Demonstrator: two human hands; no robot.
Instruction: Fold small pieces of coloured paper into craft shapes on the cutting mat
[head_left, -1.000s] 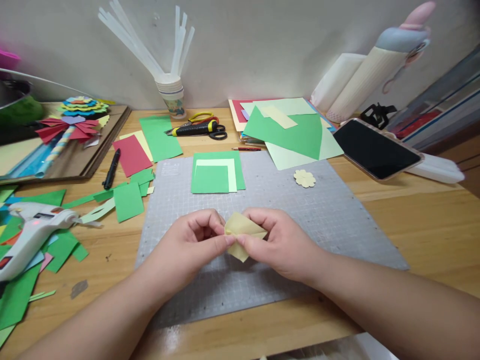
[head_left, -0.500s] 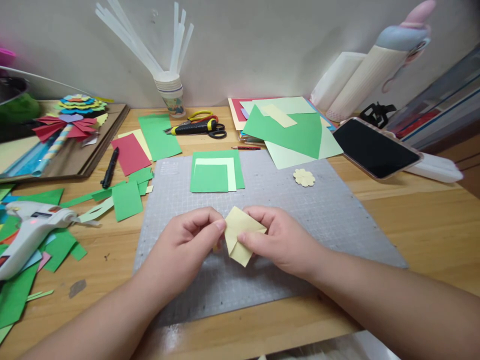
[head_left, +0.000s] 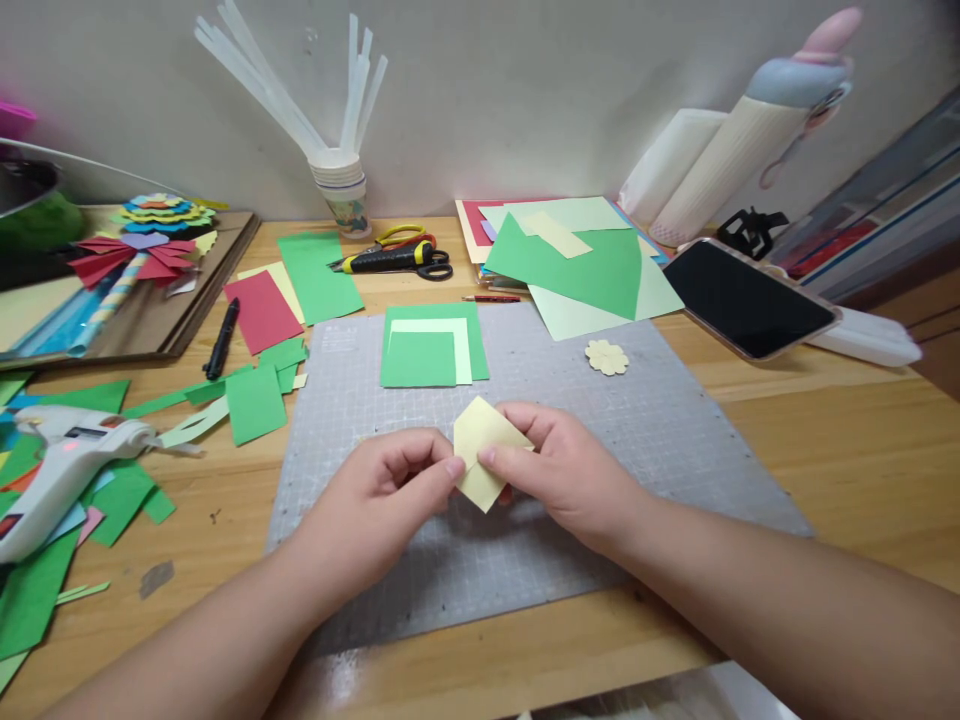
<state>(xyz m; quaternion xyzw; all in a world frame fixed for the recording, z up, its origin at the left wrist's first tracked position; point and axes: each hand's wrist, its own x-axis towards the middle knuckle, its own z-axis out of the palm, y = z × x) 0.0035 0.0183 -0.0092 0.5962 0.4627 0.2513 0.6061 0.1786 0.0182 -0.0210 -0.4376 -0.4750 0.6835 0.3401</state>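
The table [head_left: 847, 430] carries a grey mat [head_left: 637, 430]; over it are the right hand [head_left: 555, 460] and left hand [head_left: 390, 480], both narrowed, with stacked squares [head_left: 422, 358] beyond them; pinched by both hands, above the mat's middle, is a creased yellow paper [head_left: 480, 430]; a flower [head_left: 607, 357] lies farther right on the mat

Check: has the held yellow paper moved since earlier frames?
Yes: the held yellow paper moved slightly up the picture, its top corner now nearer the green sheets lying on the mat.
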